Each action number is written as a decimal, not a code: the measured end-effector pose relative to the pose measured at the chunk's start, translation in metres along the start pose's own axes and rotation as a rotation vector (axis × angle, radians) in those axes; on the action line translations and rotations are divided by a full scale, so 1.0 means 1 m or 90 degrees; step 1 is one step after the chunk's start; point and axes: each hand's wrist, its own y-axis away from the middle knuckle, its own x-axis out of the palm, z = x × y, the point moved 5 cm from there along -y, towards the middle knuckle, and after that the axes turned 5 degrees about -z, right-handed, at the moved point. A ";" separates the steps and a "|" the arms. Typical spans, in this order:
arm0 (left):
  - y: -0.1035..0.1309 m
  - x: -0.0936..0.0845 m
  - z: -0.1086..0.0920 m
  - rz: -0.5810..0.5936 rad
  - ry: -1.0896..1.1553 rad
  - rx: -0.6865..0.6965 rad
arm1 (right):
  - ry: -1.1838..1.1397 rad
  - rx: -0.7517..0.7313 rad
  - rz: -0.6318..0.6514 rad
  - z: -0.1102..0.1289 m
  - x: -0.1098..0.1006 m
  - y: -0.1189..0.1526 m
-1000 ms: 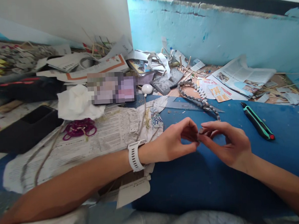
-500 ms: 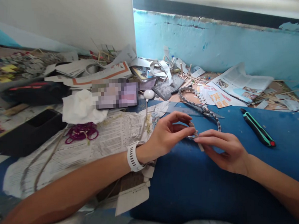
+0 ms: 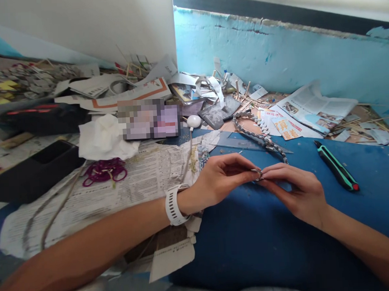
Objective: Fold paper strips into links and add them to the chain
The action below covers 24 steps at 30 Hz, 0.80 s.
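My left hand, with a white watch strap at the wrist, pinches the near end of a woven grey-and-white paper chain. Meeting it fingertip to fingertip, my right hand pinches the same end. A small folded piece shows between the fingertips, mostly covered by them. From there the chain curves away behind my right hand and back over the blue mat. Just behind my hands lies a clear ruler.
A green and black cutter lies at the right. Newspaper, purple thread, white tissue and a black case are at the left. Thin sticks and paper scraps line the wall.
My fingertips have closed in together over the small paper piece. The strip that stuck out above and below them no longer shows. The view has shifted slightly.
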 end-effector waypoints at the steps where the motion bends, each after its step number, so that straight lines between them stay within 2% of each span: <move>1: 0.000 0.000 0.001 0.000 -0.004 -0.002 | 0.003 0.018 -0.009 -0.001 0.000 0.001; 6: 0.001 0.000 0.001 0.006 -0.020 -0.009 | 0.010 0.110 -0.052 -0.006 -0.001 0.007; 24: 0.000 -0.003 0.000 -0.016 -0.041 -0.001 | -0.087 0.211 0.002 -0.013 0.002 0.006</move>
